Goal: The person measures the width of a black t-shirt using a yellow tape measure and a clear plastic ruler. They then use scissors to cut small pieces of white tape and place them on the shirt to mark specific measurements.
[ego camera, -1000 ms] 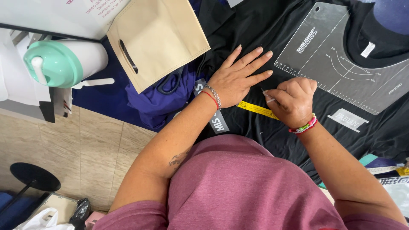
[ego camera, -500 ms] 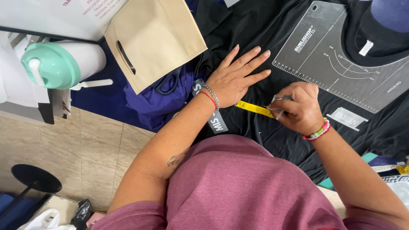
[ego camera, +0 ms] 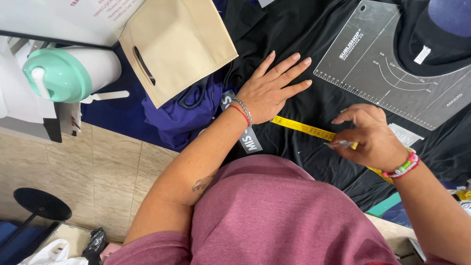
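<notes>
A black T-shirt [ego camera: 304, 34] lies spread on the table. My left hand [ego camera: 272, 88] rests flat on it, fingers spread, pinning one end of a yellow measuring tape [ego camera: 304, 128]. My right hand [ego camera: 370, 137] is closed around a small silvery tool [ego camera: 339, 144] that it holds against the tape, which passes under the hand. A clear plastic alignment ruler [ego camera: 387, 64] lies on the shirt just below the collar [ego camera: 431, 51], beyond my right hand.
A beige fabric bag [ego camera: 181, 44] lies at the upper left over purple cloth [ego camera: 176, 115] and scissors [ego camera: 194, 95]. A white tumbler with a mint lid [ego camera: 66, 73] sits at the far left. Tiled floor [ego camera: 98, 176] shows beyond the table edge.
My right hand has slid right along the yellow tape, away from my left hand, which stays flat on the shirt.
</notes>
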